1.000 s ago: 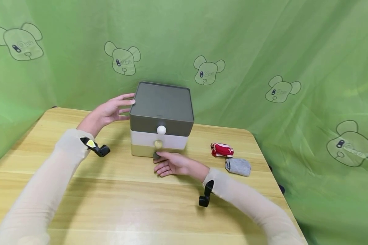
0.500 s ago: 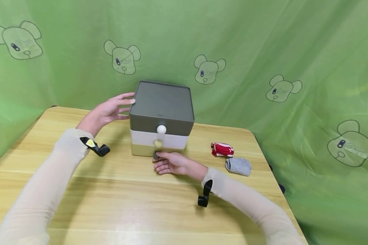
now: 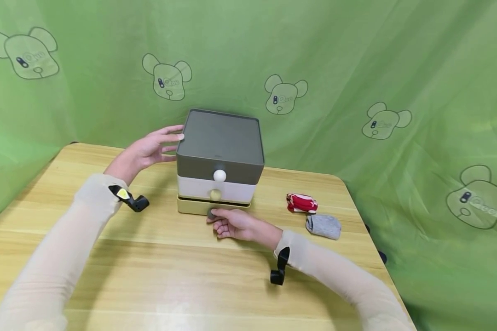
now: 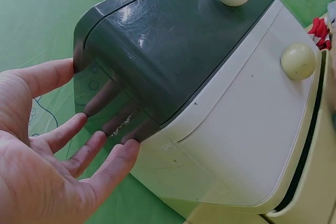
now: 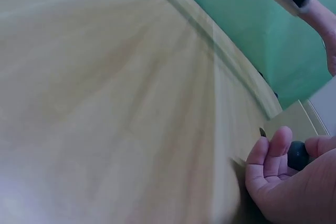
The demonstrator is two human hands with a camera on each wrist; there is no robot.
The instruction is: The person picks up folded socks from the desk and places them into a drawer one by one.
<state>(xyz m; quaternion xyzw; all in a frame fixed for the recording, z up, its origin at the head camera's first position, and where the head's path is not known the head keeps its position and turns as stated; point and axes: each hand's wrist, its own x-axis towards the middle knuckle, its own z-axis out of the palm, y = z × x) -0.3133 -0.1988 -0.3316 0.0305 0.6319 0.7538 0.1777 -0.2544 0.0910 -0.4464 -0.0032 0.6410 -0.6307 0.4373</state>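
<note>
A small three-tier drawer box (image 3: 221, 138) stands near the back of the table, dark grey on top, white in the middle, yellow at the bottom. My left hand (image 3: 147, 149) touches its left side with spread, fairly straight fingers; in the left wrist view the fingertips (image 4: 131, 148) meet the grey and white walls. My right hand (image 3: 240, 224) pinches the dark round knob (image 5: 298, 156) of the yellow bottom drawer (image 3: 190, 205). That drawer stands slightly out, with a dark gap above its front. The white knob (image 3: 219, 175) and yellow knob (image 3: 215, 195) sit on the closed upper drawers.
Right of the box lie a red-and-white folded cloth bundle (image 3: 301, 202) and a grey folded cloth (image 3: 323, 226) on the wooden table (image 3: 170, 276). A green curtain (image 3: 232, 55) printed with bear heads hangs behind and at the right.
The yellow bottom drawer has come slightly out toward me, with my right hand on its knob. The right fingers are more curled. My left hand keeps its place on the box's side.
</note>
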